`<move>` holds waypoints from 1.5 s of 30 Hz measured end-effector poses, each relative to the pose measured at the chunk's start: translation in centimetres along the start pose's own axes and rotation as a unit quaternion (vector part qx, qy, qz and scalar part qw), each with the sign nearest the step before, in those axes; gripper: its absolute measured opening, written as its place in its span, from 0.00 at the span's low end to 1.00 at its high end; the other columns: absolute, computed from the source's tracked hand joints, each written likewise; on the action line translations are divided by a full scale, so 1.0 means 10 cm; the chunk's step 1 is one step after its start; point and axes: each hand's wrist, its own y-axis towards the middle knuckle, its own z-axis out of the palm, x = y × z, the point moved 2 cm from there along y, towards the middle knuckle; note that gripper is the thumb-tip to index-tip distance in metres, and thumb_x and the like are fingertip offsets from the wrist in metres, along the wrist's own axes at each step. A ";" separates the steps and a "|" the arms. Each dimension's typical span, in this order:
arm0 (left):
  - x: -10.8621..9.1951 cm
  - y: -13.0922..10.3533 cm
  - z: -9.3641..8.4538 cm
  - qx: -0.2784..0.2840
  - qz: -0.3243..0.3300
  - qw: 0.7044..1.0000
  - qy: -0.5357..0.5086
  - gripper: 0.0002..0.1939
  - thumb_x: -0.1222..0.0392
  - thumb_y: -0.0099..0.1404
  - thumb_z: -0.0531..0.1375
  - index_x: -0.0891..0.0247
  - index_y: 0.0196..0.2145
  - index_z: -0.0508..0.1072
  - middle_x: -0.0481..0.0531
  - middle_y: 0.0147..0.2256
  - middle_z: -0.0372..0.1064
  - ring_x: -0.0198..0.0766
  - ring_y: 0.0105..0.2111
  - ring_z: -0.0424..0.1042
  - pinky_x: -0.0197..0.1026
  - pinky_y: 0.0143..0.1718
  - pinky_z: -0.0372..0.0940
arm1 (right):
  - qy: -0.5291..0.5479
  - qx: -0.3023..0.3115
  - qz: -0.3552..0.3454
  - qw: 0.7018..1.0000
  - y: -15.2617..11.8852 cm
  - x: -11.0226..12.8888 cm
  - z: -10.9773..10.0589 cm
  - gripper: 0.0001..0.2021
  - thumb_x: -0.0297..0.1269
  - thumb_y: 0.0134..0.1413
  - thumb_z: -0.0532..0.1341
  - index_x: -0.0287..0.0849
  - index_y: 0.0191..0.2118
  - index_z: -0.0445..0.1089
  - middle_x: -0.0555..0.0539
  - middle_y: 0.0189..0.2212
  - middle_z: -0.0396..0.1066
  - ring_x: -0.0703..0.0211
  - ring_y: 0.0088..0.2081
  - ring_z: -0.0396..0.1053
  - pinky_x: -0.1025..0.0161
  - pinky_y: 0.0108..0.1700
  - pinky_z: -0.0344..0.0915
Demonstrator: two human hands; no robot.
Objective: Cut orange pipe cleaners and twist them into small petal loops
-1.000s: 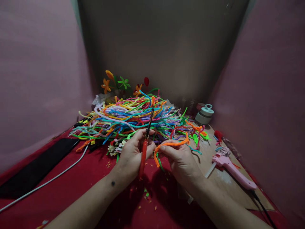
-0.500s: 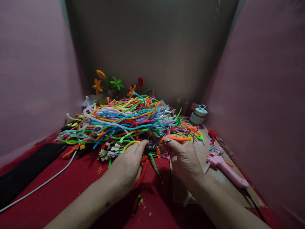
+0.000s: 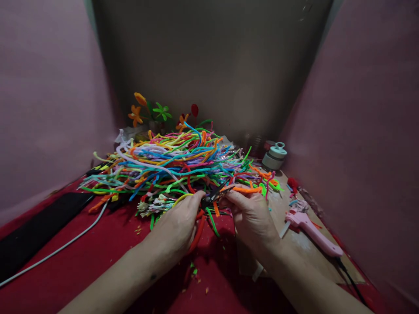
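My left hand (image 3: 183,218) is closed around the red handles of a pair of scissors (image 3: 213,196); their dark blades are parted and point up and right. My right hand (image 3: 250,213) pinches an orange fuzzy stem (image 3: 247,189) close to the blades, its thumb and forefinger together. Whether the blades touch the stem is hard to tell. Just behind both hands lies a big pile of fuzzy stems (image 3: 170,152) in many colours.
A pink glue gun (image 3: 314,235) rests on a board (image 3: 294,257) at the right. Behind it stands a jar with a pale green lid (image 3: 275,157). Fuzzy flowers (image 3: 162,111) rise behind the pile. A white cable (image 3: 75,240) and black strip (image 3: 39,231) lie left.
The scissor blades sit slightly differently beside the orange stem. The whole view has shifted a little; both hands keep their hold.
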 end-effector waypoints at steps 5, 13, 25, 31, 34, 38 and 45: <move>0.00 0.00 0.01 0.003 -0.008 1.000 0.022 0.22 0.71 0.58 0.47 0.72 0.52 0.58 0.66 0.45 0.67 0.47 0.45 0.68 0.49 0.43 0.66 | -0.018 0.004 -0.010 1.000 0.00 -0.02 -0.02 0.03 0.27 0.43 0.63 0.39 0.25 0.74 0.51 0.23 0.68 0.65 0.27 0.63 0.67 0.31 0.61; -0.02 -0.02 0.02 0.000 -0.015 0.998 0.065 0.23 0.71 0.59 0.45 0.74 0.53 0.58 0.67 0.44 0.67 0.47 0.44 0.69 0.48 0.41 0.68 | -0.037 -0.006 -0.016 0.999 0.01 -0.04 -0.04 0.03 0.27 0.43 0.62 0.40 0.25 0.73 0.51 0.22 0.67 0.64 0.26 0.61 0.65 0.32 0.60; -0.03 -0.02 0.02 0.018 -0.052 0.998 0.020 0.22 0.70 0.60 0.46 0.68 0.52 0.60 0.63 0.42 0.69 0.42 0.42 0.70 0.43 0.41 0.66 | -0.050 -0.027 -0.017 0.998 0.01 -0.04 -0.06 0.02 0.28 0.41 0.63 0.40 0.24 0.73 0.52 0.21 0.67 0.65 0.25 0.62 0.66 0.31 0.60; -0.05 0.06 -0.13 0.028 -0.176 0.960 -0.215 0.18 0.60 0.60 0.53 0.63 0.48 0.63 0.50 0.29 0.70 0.37 0.27 0.70 0.37 0.28 0.64 | -0.071 -0.022 -0.003 0.997 -0.03 -0.01 -0.02 0.01 0.31 0.42 0.64 0.39 0.24 0.72 0.51 0.22 0.67 0.65 0.25 0.62 0.66 0.31 0.60; -0.11 0.12 -0.24 -0.029 -0.237 0.875 -0.420 0.21 0.57 0.55 0.59 0.61 0.47 0.63 0.47 0.29 0.69 0.33 0.25 0.67 0.33 0.24 0.61 | -0.065 0.000 0.018 0.998 -0.06 0.00 0.03 0.01 0.29 0.41 0.65 0.39 0.23 0.72 0.52 0.21 0.67 0.66 0.25 0.62 0.66 0.30 0.60; -0.14 0.17 -0.29 -0.049 -0.252 0.765 -0.590 0.21 0.60 0.50 0.65 0.60 0.42 0.66 0.44 0.27 0.68 0.30 0.24 0.66 0.30 0.25 0.60 | -0.086 0.046 0.044 0.994 -0.10 -0.01 0.08 0.02 0.28 0.40 0.65 0.39 0.22 0.72 0.52 0.20 0.66 0.66 0.25 0.62 0.66 0.33 0.59; -0.10 0.10 -0.23 0.033 -0.275 0.717 -0.639 0.19 0.63 0.52 0.64 0.61 0.42 0.66 0.44 0.25 0.63 0.25 0.18 0.59 0.28 0.19 0.52 | -0.081 0.093 0.081 0.989 -0.14 -0.04 0.11 0.02 0.29 0.39 0.65 0.39 0.23 0.71 0.52 0.21 0.66 0.66 0.26 0.61 0.65 0.33 0.58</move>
